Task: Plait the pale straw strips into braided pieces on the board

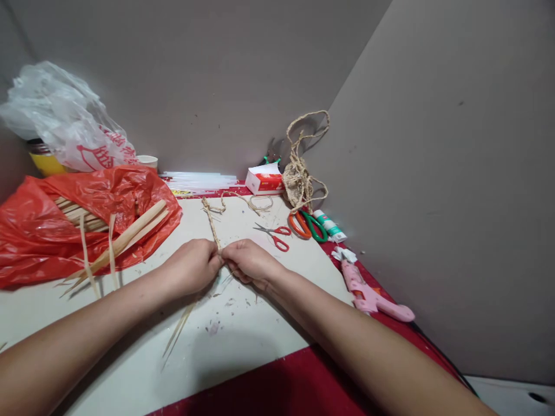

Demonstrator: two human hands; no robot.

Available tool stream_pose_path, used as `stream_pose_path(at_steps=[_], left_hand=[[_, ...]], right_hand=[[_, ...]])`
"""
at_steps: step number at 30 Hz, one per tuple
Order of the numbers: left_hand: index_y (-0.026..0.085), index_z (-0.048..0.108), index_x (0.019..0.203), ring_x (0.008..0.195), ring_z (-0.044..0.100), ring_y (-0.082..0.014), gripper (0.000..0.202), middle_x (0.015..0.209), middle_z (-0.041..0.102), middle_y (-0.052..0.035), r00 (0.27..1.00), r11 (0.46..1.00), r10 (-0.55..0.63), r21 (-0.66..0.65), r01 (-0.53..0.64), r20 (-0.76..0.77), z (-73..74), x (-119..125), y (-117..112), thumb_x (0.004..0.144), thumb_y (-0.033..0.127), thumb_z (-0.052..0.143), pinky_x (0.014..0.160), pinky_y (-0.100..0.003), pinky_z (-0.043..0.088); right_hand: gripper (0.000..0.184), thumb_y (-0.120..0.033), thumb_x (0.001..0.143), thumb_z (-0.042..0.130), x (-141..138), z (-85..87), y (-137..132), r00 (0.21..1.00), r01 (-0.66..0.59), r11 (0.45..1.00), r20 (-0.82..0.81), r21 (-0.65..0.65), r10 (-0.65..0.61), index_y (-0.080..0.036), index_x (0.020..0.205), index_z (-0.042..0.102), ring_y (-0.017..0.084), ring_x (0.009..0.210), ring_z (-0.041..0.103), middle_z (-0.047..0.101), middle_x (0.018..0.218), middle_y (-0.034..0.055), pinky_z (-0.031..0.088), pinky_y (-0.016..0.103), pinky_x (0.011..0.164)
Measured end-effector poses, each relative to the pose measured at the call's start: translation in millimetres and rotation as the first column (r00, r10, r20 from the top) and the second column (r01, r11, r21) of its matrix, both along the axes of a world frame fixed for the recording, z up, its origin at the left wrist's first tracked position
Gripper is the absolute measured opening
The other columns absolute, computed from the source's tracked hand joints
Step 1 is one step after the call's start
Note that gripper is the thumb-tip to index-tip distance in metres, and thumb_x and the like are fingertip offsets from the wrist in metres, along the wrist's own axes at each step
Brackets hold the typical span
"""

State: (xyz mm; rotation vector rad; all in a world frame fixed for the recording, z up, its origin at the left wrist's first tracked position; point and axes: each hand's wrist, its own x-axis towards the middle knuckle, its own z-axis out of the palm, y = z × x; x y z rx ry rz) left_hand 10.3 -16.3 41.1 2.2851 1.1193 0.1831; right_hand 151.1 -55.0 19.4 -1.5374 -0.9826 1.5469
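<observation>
My left hand (194, 267) and my right hand (248, 261) meet knuckle to knuckle at the middle of the white board (277, 323). Both are closed in a pinch on a thin bundle of pale sticks (180, 329) wrapped with jute twine (212, 222). The twine runs away from my fingers toward the back wall. The stick ends poke out below my left hand, toward me.
A red plastic bag (39, 231) with bamboo strips (125, 237) lies at left, a clear bag (65, 124) behind it. Small red scissors (277, 236), orange-green scissors (309, 225), a glue tube (330, 226), a twine bundle (299, 173), a red-white box (264, 179) and a pink glue gun (368, 294) lie at right.
</observation>
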Motion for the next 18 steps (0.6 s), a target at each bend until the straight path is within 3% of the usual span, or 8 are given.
stream_pose_path(at_steps=[4, 8, 11, 15, 17, 18], left_hand=[[0.018, 0.06, 0.064, 0.057, 0.05, -0.0194, 0.021, 0.062, 0.058, -0.0088, 0.998, 0.996, 0.051, 0.078, -0.05, -0.019, -5.6, 5.5, -14.7, 0.077, 0.029, 0.047, 0.058, -0.028, 0.029], [0.018, 0.058, 0.067, 0.057, 0.05, -0.0204, 0.007, 0.056, 0.053, -0.0063, 0.99, 0.989, 0.132, 0.064, -0.135, 0.05, -11.2, 8.7, -26.0, 0.071, 0.019, 0.052, 0.062, -0.029, 0.031], [0.019, 0.058, 0.067, 0.052, 0.046, -0.019, 0.003, 0.052, 0.05, -0.004, 0.994, 0.994, 0.093, 0.048, -0.096, 0.064, -11.5, 9.9, -36.4, 0.066, 0.017, 0.056, 0.059, -0.029, 0.029], [0.019, 0.052, 0.05, 0.044, 0.037, -0.0125, 0.016, 0.047, 0.047, -0.0012, 0.986, 0.987, -0.118, -0.092, 0.129, 0.117, 5.0, 6.3, -38.4, 0.065, 0.021, 0.059, 0.052, -0.026, 0.024], [0.018, 0.052, 0.049, 0.045, 0.037, -0.0111, 0.02, 0.047, 0.047, 0.0003, 0.981, 0.982, -0.103, -0.139, 0.126, 0.163, 15.3, 2.2, -26.3, 0.067, 0.024, 0.056, 0.05, -0.025, 0.024], [0.018, 0.054, 0.051, 0.047, 0.039, -0.011, 0.019, 0.048, 0.048, 0.0009, 0.979, 0.99, -0.03, -0.127, 0.057, 0.2, 18.4, 0.2, -17.6, 0.069, 0.025, 0.054, 0.05, -0.024, 0.025]], right_hand=[[0.029, -0.016, 0.075, 0.047, 2.5, 2.0, -1.1, 0.996, -0.013, 0.999, -0.083, -0.034, 0.01, -0.018, 0.047, 0.038, 0.003, 0.026, 0.019, 0.031, 0.031, -0.008, 0.011, 0.018, 0.027], [0.029, -0.016, 0.072, 0.049, 4.2, 1.3, -1.2, 0.995, 0.002, 0.998, -0.104, -0.068, -0.01, -0.019, 0.047, 0.035, 0.002, 0.027, 0.019, 0.031, 0.032, -0.0085, 0.008, 0.017, 0.027], [0.024, -0.016, 0.069, 0.051, 5.7, 1.6, -1.3, 0.991, -0.009, 0.996, -0.133, -0.087, -0.003, -0.018, 0.048, 0.04, 0.002, 0.028, 0.019, 0.031, 0.033, -0.0088, 0.008, 0.017, 0.028], [0.013, -0.017, 0.068, 0.054, 9.0, 4.0, -1.3, 0.985, -0.053, 0.994, -0.168, -0.099, 0.036, -0.014, 0.056, 0.051, 0.001, 0.03, 0.014, 0.028, 0.035, -0.0106, 0.007, 0.016, 0.029], [0.015, -0.018, 0.068, 0.055, 11.5, 5.3, -1.3, 0.979, -0.056, 0.992, -0.2, -0.109, 0.033, -0.015, 0.056, 0.048, 0.001, 0.031, 0.013, 0.026, 0.037, -0.0111, 0.007, 0.016, 0.03], [0.016, -0.019, 0.069, 0.056, 13.0, 5.7, -1.4, 0.975, -0.06, 0.991, -0.22, -0.116, 0.034, -0.015, 0.056, 0.047, 0.001, 0.032, 0.013, 0.026, 0.038, -0.0112, 0.007, 0.015, 0.031]])
